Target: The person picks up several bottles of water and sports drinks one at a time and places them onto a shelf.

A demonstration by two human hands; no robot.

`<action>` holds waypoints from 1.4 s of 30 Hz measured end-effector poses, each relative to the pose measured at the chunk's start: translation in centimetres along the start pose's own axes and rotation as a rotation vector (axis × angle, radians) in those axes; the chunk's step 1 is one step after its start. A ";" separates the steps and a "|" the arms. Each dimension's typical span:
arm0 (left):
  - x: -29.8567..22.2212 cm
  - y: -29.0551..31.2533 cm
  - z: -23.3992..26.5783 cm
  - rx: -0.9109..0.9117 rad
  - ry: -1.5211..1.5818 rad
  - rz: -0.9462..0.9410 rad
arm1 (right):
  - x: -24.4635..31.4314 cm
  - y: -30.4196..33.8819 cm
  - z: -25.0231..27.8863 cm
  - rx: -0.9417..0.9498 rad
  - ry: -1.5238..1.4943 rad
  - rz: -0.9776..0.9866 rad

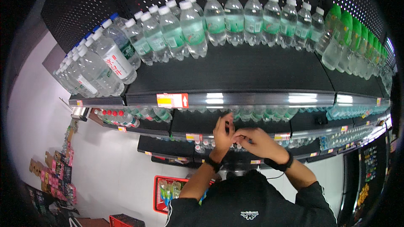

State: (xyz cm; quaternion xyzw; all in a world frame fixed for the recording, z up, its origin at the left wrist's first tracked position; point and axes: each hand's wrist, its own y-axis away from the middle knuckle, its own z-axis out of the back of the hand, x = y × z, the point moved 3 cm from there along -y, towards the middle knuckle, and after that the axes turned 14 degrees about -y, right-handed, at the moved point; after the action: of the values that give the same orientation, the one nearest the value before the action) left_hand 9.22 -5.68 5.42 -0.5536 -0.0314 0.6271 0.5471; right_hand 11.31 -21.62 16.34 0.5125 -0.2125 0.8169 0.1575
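My left hand [223,136] is raised in front of the shelves, fingers pointing up and apart, with nothing visible in it. Close beside it, my right hand [257,141] reaches leftward, its fingers loosely bent and spread; the fingertips meet or overlap the left hand's edge, and I cannot tell if they touch. Both wrists wear black bands. Behind the hands, a lower shelf holds clear bottles with green labels [269,113]. Above, a row of water bottles [234,19] with white caps and green labels stands on the top shelf [235,67].
White-labelled bottles [115,63] fill the top shelf's left end, green-capped bottles [336,50] its right. A price tag [172,100] sits on the shelf edge. On the floor at lower left stand a red basket [156,204] holding bottles and stacked cartons [52,172].
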 end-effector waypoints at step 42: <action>-16.9 -4.8 14.2 -0.127 -0.219 -0.335 | 14.0 -0.3 3.8 -0.328 0.354 0.480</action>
State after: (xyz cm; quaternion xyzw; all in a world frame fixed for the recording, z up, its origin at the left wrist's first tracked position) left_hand -1.58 -7.95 25.16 -0.5027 -0.2218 0.5806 0.6008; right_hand 8.48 -22.76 30.51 0.2658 -0.4251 0.8619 0.0757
